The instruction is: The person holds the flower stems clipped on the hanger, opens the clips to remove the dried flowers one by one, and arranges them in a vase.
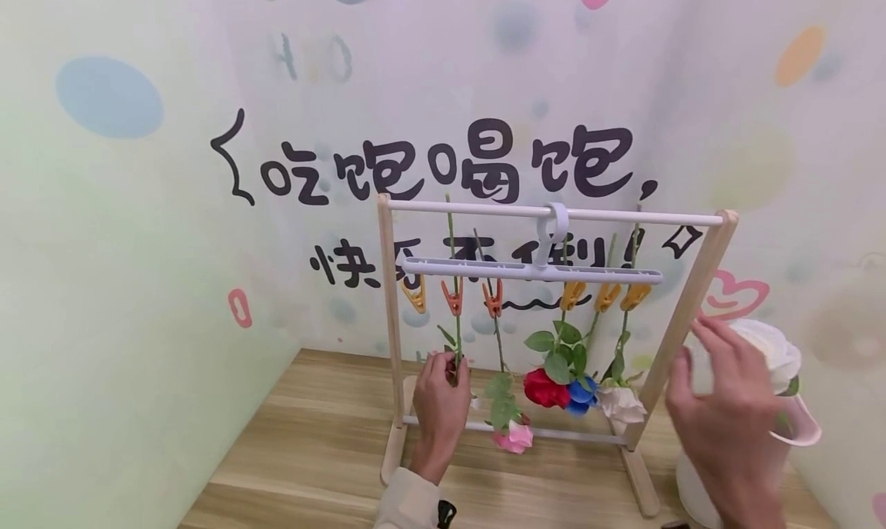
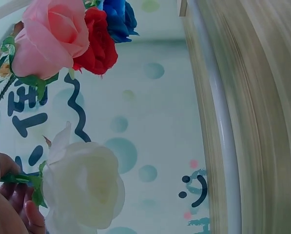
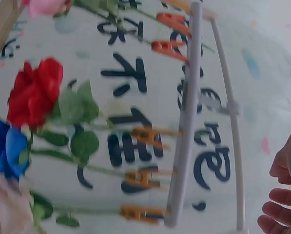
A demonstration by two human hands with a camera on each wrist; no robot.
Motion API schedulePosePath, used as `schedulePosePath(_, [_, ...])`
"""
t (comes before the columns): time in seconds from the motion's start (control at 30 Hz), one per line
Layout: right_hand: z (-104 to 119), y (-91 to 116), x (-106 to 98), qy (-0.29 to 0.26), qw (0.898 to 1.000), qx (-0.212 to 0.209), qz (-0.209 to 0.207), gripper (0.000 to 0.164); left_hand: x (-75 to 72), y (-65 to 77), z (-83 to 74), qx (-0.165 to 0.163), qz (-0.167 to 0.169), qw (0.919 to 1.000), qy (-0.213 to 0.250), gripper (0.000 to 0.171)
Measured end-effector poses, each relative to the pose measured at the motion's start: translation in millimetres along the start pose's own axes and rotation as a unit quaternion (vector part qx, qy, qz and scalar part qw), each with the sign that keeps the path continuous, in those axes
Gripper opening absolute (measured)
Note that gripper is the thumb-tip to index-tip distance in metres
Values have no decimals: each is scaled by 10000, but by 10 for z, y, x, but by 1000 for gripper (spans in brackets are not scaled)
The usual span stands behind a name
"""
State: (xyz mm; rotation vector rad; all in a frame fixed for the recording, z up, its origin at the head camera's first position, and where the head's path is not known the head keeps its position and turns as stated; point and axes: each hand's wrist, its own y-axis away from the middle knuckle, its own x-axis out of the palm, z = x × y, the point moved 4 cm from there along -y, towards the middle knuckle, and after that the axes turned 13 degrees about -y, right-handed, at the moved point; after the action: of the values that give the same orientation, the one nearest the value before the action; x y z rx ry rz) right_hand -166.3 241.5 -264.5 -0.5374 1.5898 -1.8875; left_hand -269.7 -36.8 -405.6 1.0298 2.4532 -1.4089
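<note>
Under a lavender clip hanger (image 1: 477, 268), my left hand (image 1: 441, 402) pinches the green stem of a white rose (image 2: 84, 187) just above its bloom. That stem runs up through an orange-red clip (image 1: 453, 297). Beside it hangs a pink rose (image 1: 514, 438) from a second orange-red clip. A red rose (image 1: 547, 388), a blue rose (image 1: 582, 396) and a pale rose (image 1: 622, 404) hang upside down from yellow-orange clips. At the right, my right hand (image 1: 728, 414) is raised with loosely bent fingers and nothing in them, overlapping the rack's right post in the head view.
The hanger hooks over the top bar of a wooden rack (image 1: 692, 306) standing on a wood-grain table (image 1: 298, 429). One yellow clip (image 1: 414, 294) at its left end bears no flower. Behind my right hand a white flower (image 1: 771, 352) stands in a white bucket (image 1: 806, 430). A printed wall is behind.
</note>
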Motion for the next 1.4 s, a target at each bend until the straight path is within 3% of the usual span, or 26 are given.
schedulePosePath(0.43, [598, 313, 1167, -1038, 9893, -118, 1018, 46, -31, 53, -5, 27, -77, 10000, 39, 11])
schedulePosePath(0.63, [765, 309, 1542, -1142, 9833, 78, 1418, 50, -49, 65, -3, 179, -192, 9996, 30, 10])
schedulePosePath(0.9, [853, 279, 1867, -1120, 9781, 439, 1700, 52, -69, 90, -7, 263, -214, 9993, -180, 14])
schedulePosePath(1.17, [871, 241, 2062, -832, 9819, 623, 1583, 45, -87, 104, 3, 191, -117, 9995, -217, 9])
schedulePosePath(1.4, [847, 200, 2129, -620, 9860, 582, 1433, 37, -91, 115, 17, 488, -331, 9982, -84, 11])
